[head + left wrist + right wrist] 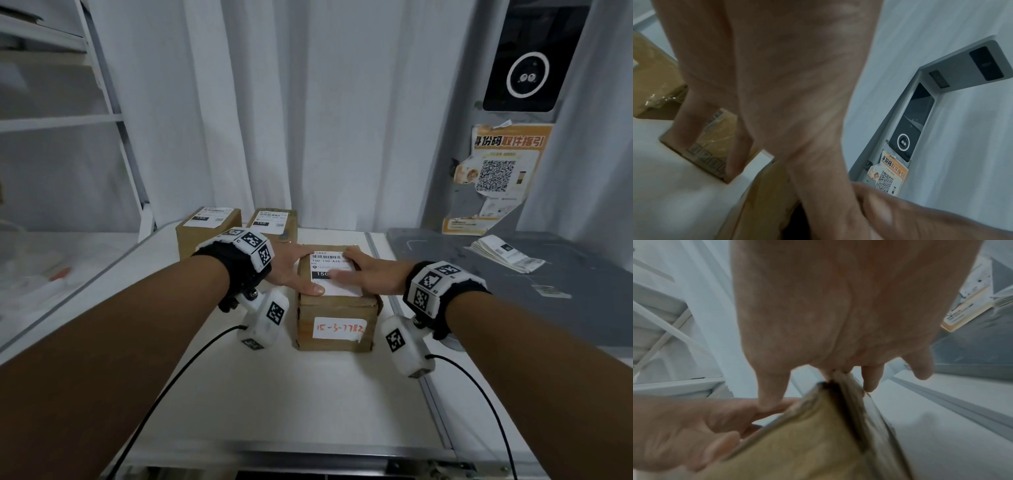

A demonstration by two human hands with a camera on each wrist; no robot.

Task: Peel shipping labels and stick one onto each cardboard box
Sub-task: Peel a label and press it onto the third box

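A cardboard box [337, 318] stands mid-table with a white shipping label [330, 265] on its top and a handwritten sticker [339, 328] on its front. My left hand [291, 270] lies flat over the box's left top edge, thumb along the label's near corner. My right hand [370, 274] presses flat on the label's right side, its thumb blurred across the label. The right wrist view shows the right hand [838, 305] above the box [797, 451], touching the left hand [684, 426]. Two labelled boxes [207, 229] [272, 224] stand behind. A stack of labels [507, 253] lies to the right.
A grey platform [513, 301] adjoins the white table [308, 394] on the right, below a wall kiosk screen [527, 68] and an orange poster [500, 171]. White shelving [61, 120] stands at left. Wrist cables trail toward the table's near edge.
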